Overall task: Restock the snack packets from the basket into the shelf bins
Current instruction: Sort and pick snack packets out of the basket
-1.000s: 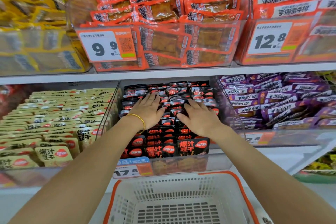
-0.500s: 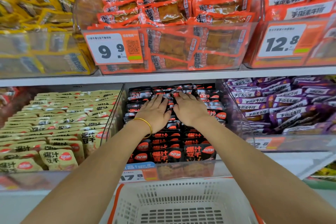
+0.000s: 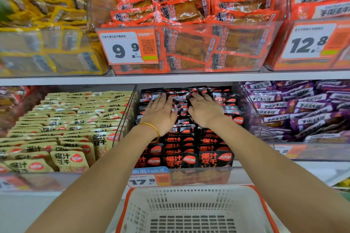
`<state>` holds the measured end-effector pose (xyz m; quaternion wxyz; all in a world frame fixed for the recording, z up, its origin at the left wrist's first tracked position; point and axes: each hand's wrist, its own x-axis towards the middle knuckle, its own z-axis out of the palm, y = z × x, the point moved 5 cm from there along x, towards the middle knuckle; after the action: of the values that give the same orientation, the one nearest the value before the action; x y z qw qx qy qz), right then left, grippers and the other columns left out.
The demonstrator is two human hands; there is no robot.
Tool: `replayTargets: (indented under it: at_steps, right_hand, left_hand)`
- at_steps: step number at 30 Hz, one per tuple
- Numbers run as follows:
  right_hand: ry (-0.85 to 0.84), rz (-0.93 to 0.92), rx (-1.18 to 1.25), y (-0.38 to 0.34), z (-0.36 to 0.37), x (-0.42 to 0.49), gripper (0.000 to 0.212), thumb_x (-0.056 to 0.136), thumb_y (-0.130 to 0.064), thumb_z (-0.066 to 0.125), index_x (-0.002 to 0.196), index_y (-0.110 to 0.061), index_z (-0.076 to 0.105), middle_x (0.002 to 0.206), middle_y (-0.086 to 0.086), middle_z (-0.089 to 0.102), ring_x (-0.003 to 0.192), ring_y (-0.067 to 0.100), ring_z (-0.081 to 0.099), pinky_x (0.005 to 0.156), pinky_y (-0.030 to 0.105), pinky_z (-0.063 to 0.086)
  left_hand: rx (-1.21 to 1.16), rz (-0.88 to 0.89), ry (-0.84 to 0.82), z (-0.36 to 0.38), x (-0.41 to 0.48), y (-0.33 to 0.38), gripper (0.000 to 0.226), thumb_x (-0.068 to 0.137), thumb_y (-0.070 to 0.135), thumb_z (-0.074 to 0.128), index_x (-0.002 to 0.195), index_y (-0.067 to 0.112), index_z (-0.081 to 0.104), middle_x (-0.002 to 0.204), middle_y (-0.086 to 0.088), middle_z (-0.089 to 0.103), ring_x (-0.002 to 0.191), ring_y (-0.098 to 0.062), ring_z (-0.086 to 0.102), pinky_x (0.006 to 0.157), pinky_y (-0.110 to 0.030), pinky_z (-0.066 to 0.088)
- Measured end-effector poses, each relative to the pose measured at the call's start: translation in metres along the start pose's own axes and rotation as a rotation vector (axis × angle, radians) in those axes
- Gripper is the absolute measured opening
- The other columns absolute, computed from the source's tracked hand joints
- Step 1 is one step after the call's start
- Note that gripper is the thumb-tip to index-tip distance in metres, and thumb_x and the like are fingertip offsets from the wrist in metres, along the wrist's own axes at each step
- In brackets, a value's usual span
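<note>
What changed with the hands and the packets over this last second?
Both hands slid toward the back of the bin, the right hand most, drawing closer to the left hand. Nothing was picked up or let go: both still press flat on the black packets. The basket stayed as it was.

A shop — shelf bins (image 3: 189,70) of snack packets (image 3: 189,11) behind price tags (image 3: 128,47).

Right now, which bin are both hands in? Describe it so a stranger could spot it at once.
Look at the lower shelf, just above the white basket. The clear bin in the middle, between the beige packets and purple packets, is it. It alone holds black packets and carries a 17.8 price tag.
</note>
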<state>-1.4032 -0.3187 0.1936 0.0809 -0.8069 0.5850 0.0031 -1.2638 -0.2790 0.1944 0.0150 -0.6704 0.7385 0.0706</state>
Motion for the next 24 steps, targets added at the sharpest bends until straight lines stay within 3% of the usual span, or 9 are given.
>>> replayTargets:
  at_steps: [7, 12, 17, 24]
  right_hand:
    - [-0.053, -0.063, 0.032, -0.009, 0.003, -0.015, 0.057, 0.102, -0.043, 0.019, 0.152, -0.023, 0.002, 0.160, -0.003, 0.001, 0.147, 0.022, 0.003, 0.118, 0.044, 0.010]
    - [0.080, -0.022, 0.118, 0.001, -0.012, -0.052, 0.062, 0.100, -0.049, 0.018, 0.152, -0.018, 0.007, 0.160, 0.001, 0.002, 0.147, 0.022, 0.004, 0.117, 0.042, 0.012]
    - [-0.071, -0.034, 0.000, -0.009, 0.014, -0.077, 0.070, 0.096, -0.058, 0.009, 0.152, -0.016, 0.007, 0.160, 0.001, 0.000, 0.147, 0.020, 0.000, 0.118, 0.043, 0.003]
    - [-0.138, -0.069, -0.023, -0.011, 0.014, -0.076, 0.072, 0.095, -0.060, 0.007, 0.152, -0.016, 0.003, 0.160, 0.001, -0.005, 0.147, 0.018, -0.003, 0.119, 0.042, 0.001]
  left_hand:
    - [0.009, -0.105, -0.108, 0.009, -0.011, -0.024, 0.061, 0.101, 0.047, 0.011, 0.151, 0.018, -0.006, 0.158, -0.004, -0.016, 0.146, -0.017, -0.012, 0.118, -0.037, -0.006]
    - [-0.026, -0.036, -0.096, 0.002, -0.031, -0.010, 0.058, 0.101, 0.046, 0.011, 0.152, 0.021, -0.004, 0.158, -0.003, -0.014, 0.146, -0.016, -0.011, 0.119, -0.036, -0.004]
    - [-0.009, 0.021, -0.184, 0.012, -0.052, 0.011, 0.057, 0.102, 0.045, 0.010, 0.152, 0.022, -0.005, 0.158, -0.001, -0.015, 0.145, -0.016, -0.013, 0.119, -0.038, -0.004]
    - [0.019, 0.030, -0.207, 0.010, -0.054, 0.016, 0.056, 0.102, 0.045, 0.010, 0.151, 0.023, -0.004, 0.158, -0.001, -0.014, 0.145, -0.016, -0.012, 0.119, -0.039, -0.003]
